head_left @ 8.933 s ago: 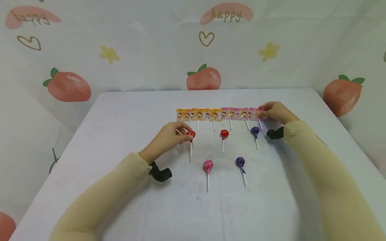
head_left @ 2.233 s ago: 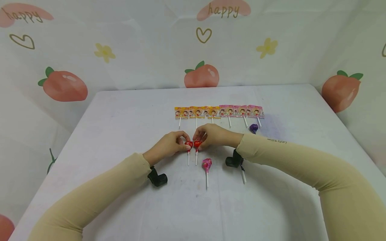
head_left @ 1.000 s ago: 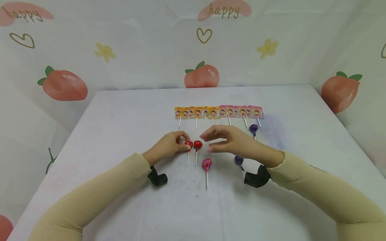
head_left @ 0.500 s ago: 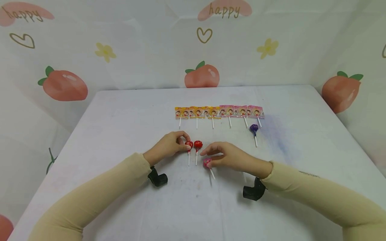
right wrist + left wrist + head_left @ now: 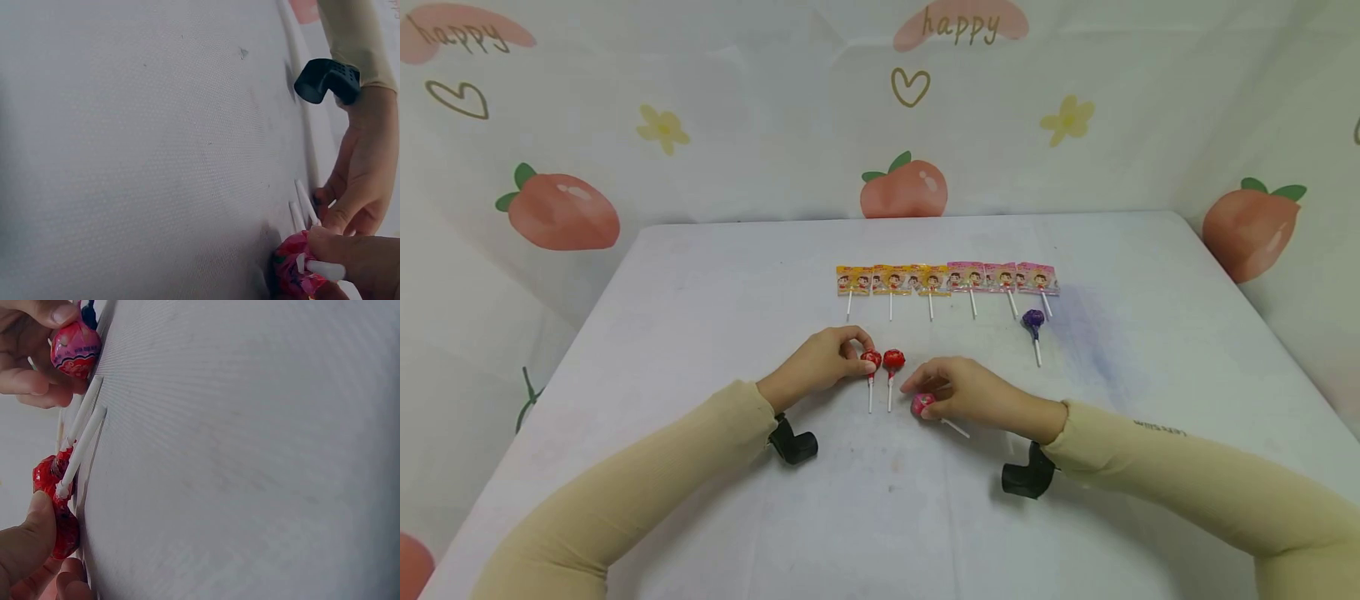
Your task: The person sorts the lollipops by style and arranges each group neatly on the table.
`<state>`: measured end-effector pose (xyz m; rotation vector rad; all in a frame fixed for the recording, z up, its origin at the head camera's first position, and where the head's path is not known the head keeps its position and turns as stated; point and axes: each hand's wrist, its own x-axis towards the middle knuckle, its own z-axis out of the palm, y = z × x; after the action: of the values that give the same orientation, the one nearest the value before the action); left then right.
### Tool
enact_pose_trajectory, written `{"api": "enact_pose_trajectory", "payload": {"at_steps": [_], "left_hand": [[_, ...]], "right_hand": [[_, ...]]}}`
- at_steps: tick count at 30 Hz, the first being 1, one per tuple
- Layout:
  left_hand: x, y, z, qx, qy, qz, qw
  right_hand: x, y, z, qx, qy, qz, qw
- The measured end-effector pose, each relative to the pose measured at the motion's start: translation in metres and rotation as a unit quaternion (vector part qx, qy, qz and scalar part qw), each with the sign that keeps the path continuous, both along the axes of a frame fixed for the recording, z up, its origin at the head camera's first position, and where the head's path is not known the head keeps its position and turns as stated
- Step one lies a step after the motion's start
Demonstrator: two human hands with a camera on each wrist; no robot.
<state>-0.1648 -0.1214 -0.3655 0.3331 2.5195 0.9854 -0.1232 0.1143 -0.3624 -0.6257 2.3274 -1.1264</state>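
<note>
My left hand [image 5: 812, 362] pinches a red lollipop [image 5: 870, 358] between thumb and fingers, its white stick pointing toward me. Just right of it lies a second red lollipop [image 5: 893, 360], its stick nearly parallel. With thumb and fingers my right hand [image 5: 981, 390] grips a pink lollipop [image 5: 922, 406] by its head, the stick slanting down to the right. In the left wrist view the pink lollipop [image 5: 76, 351] shows close beside the red sticks. A purple lollipop [image 5: 1033, 321] lies farther back at the right; another purple one is hidden behind my right hand in the head view.
Along the back of the white table [image 5: 737, 283] runs a row of flat packaged lollipops, yellow packets [image 5: 892, 280] on the left and pink packets [image 5: 967, 277] on the right. Black wrist cameras [image 5: 795, 443] hang under both forearms. A printed curtain [image 5: 775, 117] stands behind.
My right hand brought the second red lollipop beside the first, let go, then took the pink lollipop and swung its stick to the right. My left hand shifted slightly, then stayed on its red lollipop.
</note>
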Motion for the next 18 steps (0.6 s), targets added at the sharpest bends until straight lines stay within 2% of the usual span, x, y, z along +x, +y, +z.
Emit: {"api": "enact_pose_trajectory", "payload": {"at_steps": [5, 12, 18], "left_hand": [[-0.0003, 0.0002, 0.0, 0.001, -0.005, 0.001, 1.0], [-0.0005, 0.0002, 0.0006, 0.002, -0.004, 0.0, 1.0], [0.0002, 0.0004, 0.0007, 0.001, -0.005, 0.001, 1.0]], "right_hand": [[-0.0007, -0.0003, 0.0018, 0.032, 0.014, 0.002, 0.9994], [-0.0022, -0.0013, 0.0066, 0.072, 0.008, 0.001, 0.9974], [-0.003, -0.0008, 0.0085, 0.076, -0.002, 0.003, 0.9971]]}}
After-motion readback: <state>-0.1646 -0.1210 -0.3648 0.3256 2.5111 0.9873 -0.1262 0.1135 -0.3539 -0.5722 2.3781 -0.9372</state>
